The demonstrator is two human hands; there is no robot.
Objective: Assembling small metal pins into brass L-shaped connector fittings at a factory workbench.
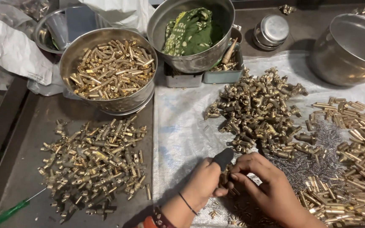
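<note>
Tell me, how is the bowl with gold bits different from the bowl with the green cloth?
The left steel bowl is piled with loose brass pins; the bowl behind it holds only a crumpled green cloth. The left bowl rests on a steel plate, the other sits atop grey boxes. Both are round, shiny steel.

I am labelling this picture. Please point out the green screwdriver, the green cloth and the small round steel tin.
Green screwdriver [7,213]: head view, on its green handle, bottom left.
Green cloth [189,31]: head view, on the folded middle, inside a steel bowl.
Small round steel tin [273,29]: head view, on its lid.
</note>
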